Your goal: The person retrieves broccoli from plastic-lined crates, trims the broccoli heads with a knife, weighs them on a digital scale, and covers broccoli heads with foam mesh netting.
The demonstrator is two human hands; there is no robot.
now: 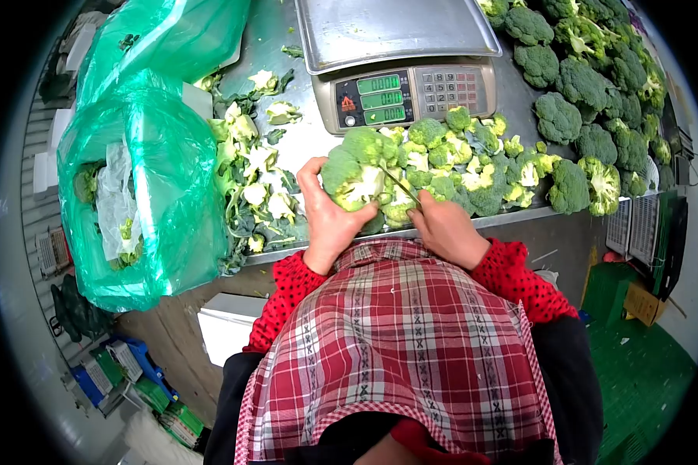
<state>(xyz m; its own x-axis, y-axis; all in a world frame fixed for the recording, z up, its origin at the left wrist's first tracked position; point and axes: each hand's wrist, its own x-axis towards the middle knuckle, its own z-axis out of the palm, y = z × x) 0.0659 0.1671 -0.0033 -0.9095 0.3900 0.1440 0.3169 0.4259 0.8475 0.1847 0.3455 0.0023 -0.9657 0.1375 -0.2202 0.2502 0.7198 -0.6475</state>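
While the left hand [329,221] grasps a broccoli head [347,167] with its fingers around the far-left side and its thumb along the near edge, the right hand [451,235] is curled around a slim knife [400,185], just beside that hold. The broccoli head sits tilted in the left grip, its pale cut stalk turned toward the knife; whether the blade has entered it, I cannot tell.

Judging by its look, the head should be fairly light, firm at the stalk but crumbly at the crown, where hard squeezing could shed buds. The cut stalk may be damp and slick, so the crown's broad underside, cupped close to the branching, seems the surest place to hold, with fingers away from the edge. The knife looks light and stiff, best held by its handle.

Right of the left grip spread loose broccoli florets [485,174]; left of it lie stalk and leaf trimmings [260,159]; beyond it stands a digital scale [406,94].
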